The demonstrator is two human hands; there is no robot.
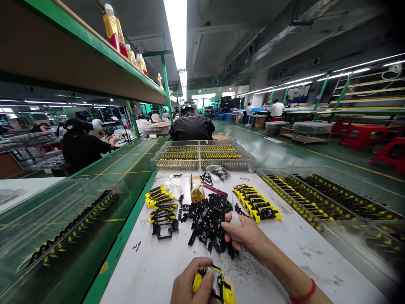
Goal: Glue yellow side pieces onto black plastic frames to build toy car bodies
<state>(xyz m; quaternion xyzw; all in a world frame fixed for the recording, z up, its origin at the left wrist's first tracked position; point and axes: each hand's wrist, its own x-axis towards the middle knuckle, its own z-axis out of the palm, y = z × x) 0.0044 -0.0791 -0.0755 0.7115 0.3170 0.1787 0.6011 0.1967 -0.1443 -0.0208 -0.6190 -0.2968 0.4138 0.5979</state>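
Note:
Near the front edge of the white work surface (145,266), my left hand (193,283) is closed round a yellow-and-black plastic frame (226,289). My right hand (243,232) grips a whitish, rounded object (236,219); its lower part is hidden by the fingers, so its kind is unclear. That hand is over the right edge of a heap of small black plastic parts (202,215). Left of the heap lie stacked yellow-and-black frames (160,196) and a black frame (164,230). To its right stands a row of similar yellow-and-black pieces (256,202).
Clear plastic trays of yellow-and-black parts stand behind (200,166), at right (348,228) and at left (117,190). Past the heap are a small yellow box (196,192), a red pen-like tool (215,190) and a plastic bag (218,172). A co-worker (192,126) sits ahead.

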